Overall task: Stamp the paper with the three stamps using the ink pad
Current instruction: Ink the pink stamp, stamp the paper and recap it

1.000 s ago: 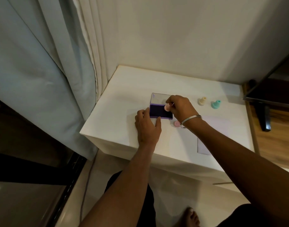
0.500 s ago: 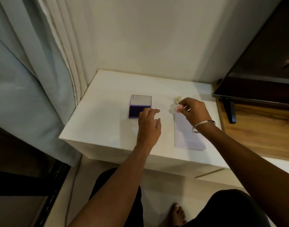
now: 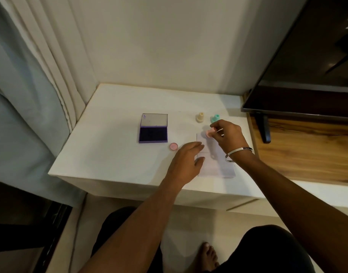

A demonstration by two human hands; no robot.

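A low white table (image 3: 110, 154) stood in a corner between a pale curtain (image 3: 31, 95) and a dark television screen (image 3: 307, 66). On it lay the open ink pad (image 3: 153, 133), lid raised and dark pad exposed, with a small pink cap (image 3: 173, 146) just beside its near right corner. The sheet of paper (image 3: 218, 166) lay to the right, near the table's front edge. Behind it stood a cream stamp (image 3: 200, 117) and a teal stamp (image 3: 215, 118), both upright, capped or uncapped could not be told. The right hand (image 3: 228, 134) pinched a pink stamp (image 3: 209, 133) between thumb and fingertips, holding it tilted over the far end of the paper; whether its face touched the sheet could not be told. The left hand (image 3: 186, 162) rested with fingers extended and loosely apart at the paper's left edge, gripping nothing, apparently steadying the sheet. A faint small mark on the paper was too indistinct to identify as an impression. By judgement, the task was at its first of three stamps: the pink impression was imminent or in progress, and the cream and teal stamps remained to be inked and pressed.
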